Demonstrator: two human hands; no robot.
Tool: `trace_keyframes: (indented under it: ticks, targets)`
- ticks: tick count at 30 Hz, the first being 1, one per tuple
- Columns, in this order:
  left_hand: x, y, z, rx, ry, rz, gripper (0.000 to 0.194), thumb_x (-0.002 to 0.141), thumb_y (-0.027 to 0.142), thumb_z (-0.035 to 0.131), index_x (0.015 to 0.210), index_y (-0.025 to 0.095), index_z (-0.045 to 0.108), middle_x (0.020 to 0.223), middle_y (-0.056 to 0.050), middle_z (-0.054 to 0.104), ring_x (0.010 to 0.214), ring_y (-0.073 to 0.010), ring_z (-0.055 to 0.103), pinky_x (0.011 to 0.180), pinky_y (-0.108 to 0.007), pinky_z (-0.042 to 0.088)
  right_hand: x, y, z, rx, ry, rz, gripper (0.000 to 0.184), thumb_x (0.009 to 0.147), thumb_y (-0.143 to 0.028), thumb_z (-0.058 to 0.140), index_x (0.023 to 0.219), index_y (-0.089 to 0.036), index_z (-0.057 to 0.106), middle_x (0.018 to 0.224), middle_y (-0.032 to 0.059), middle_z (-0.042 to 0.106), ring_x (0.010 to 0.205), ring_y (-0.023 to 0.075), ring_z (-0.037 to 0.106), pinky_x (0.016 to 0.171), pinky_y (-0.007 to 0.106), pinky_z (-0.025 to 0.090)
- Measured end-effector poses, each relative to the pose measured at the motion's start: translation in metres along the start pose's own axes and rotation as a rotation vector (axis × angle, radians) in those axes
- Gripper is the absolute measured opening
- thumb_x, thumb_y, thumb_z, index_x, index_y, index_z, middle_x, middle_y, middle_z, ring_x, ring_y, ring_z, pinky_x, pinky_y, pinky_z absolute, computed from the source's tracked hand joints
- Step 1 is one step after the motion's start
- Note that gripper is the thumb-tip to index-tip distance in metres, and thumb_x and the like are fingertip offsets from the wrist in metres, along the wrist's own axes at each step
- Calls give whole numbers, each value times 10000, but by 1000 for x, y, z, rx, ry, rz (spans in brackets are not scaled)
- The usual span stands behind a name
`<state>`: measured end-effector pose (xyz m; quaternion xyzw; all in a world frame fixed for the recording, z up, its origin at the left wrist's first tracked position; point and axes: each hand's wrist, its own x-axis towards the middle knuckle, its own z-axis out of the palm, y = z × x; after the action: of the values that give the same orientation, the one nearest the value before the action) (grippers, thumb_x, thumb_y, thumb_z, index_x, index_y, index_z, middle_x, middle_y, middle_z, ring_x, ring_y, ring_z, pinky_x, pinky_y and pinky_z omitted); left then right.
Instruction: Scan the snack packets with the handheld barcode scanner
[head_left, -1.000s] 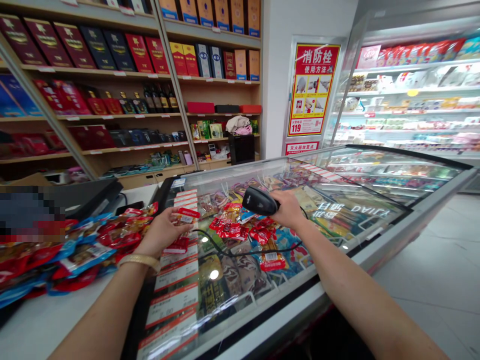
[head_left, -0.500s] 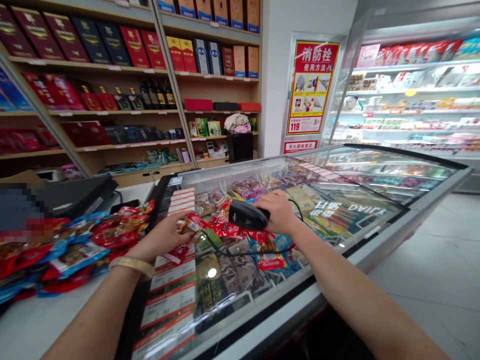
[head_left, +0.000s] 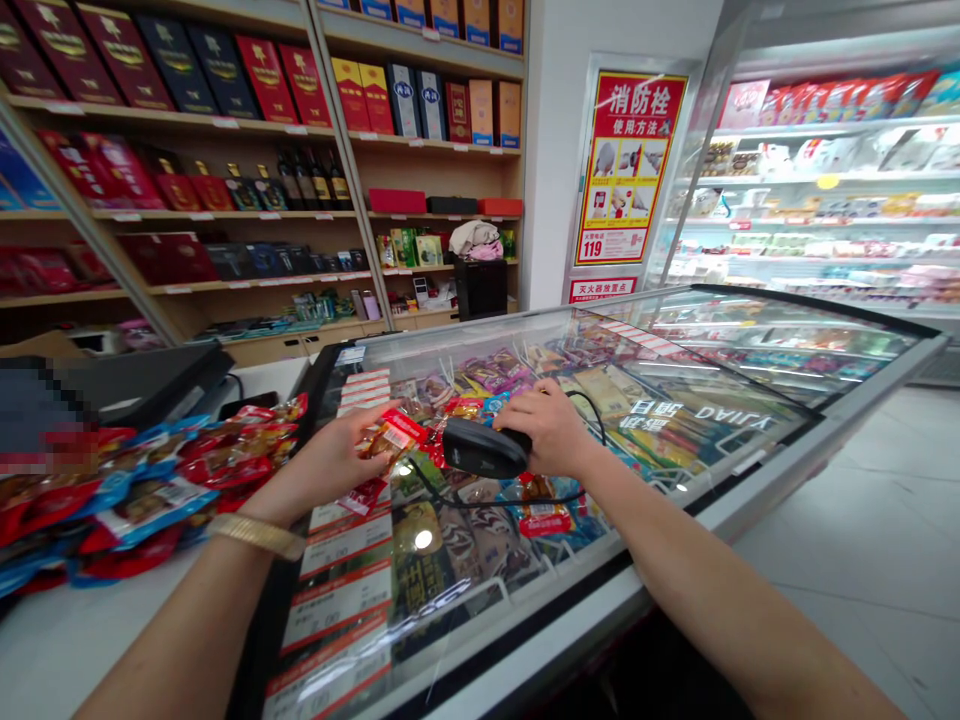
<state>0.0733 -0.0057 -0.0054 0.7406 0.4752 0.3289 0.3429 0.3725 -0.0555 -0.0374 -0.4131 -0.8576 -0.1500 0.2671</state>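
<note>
My left hand (head_left: 322, 470) pinches a small red and orange snack packet (head_left: 390, 437) above the glass lid of a chest freezer (head_left: 712, 430). A gold bracelet sits on that wrist. My right hand (head_left: 551, 428) grips a black corded barcode scanner (head_left: 482, 449), its head pointing left at the packet, a few centimetres away. The scanner's black cable (head_left: 487, 503) loops over the glass. Several red and blue snack packets (head_left: 532, 500) lie on the lid under both hands.
A heap of red and blue snack packets (head_left: 142, 490) lies on the white counter (head_left: 82, 640) at left, by a black register device (head_left: 135, 385). Shelves of boxed liquor (head_left: 225, 150) stand behind. An open chiller (head_left: 825, 200) is at right. Price labels (head_left: 337, 590) line the freezer's near left edge.
My right hand brought the scanner down and leftward toward the packet. My left hand lifted the packet slightly and turned it to the scanner's head.
</note>
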Motion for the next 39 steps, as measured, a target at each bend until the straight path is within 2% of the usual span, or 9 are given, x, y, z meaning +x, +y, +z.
trace_keyframes:
  ticks: [5,11,15,19,23,26,30,35,39]
  targets:
    - [-1,-3,5,28,14,90,736,580,460,779,1249,174,670,1215,-114,710,999,-264,701,939,-428,575,-2,5,-1,25,98,-1,218,775,-273,617,975,-238,696,861,28,714,806,185,586,814,367,269]
    - [-2,7,34,346,216,497,205,862,287,576,922,225,762,983,-70,766,975,-237,679,982,-448,537,-14,36,-4,-22,380,276,267,787,-418,635,926,-200,702,837,73,701,843,231,617,798,357,335]
    - [2,1,61,540,181,721,295,908,170,501,985,233,778,1011,-87,771,936,-217,670,892,-410,565,-20,53,-4,-58,426,427,255,776,-440,642,863,-203,681,769,66,652,786,243,599,733,337,352]
    - [4,-14,83,523,62,752,426,901,95,412,1171,199,724,1239,-99,710,1100,-189,672,958,-358,560,-21,56,-2,-47,428,422,234,769,-429,646,842,-208,678,730,53,631,742,231,582,709,324,357]
    - [1,-15,88,598,-83,678,586,831,61,447,1375,212,606,1443,-96,593,1302,-229,572,1111,-450,459,-20,54,4,-35,428,384,240,758,-425,655,851,-206,685,745,61,664,760,235,603,730,325,376]
    - [-1,-6,83,733,-84,613,601,849,153,504,1441,251,542,1515,-107,519,1340,-300,528,1086,-535,442,-19,54,8,-21,432,360,248,738,-426,677,850,-205,690,792,73,703,782,244,633,726,328,383]
    - [-2,1,57,831,182,504,494,887,272,517,1374,245,595,1418,-140,595,1258,-312,574,1030,-491,453,-19,56,9,-12,412,348,227,738,-416,681,824,-205,687,789,73,714,776,247,649,707,330,382]
    - [-6,-21,-10,933,612,59,382,825,364,574,1158,206,674,1181,-223,660,1123,-428,600,944,-602,415,-19,58,10,6,384,356,219,763,-369,653,881,-193,706,802,77,715,800,245,660,731,329,404]
    - [-7,-51,-52,861,621,-288,276,697,395,669,868,183,630,932,-198,662,1067,-512,584,867,-680,382,-19,56,12,-5,373,370,253,775,-384,653,932,-198,720,842,83,729,837,246,665,753,327,416]
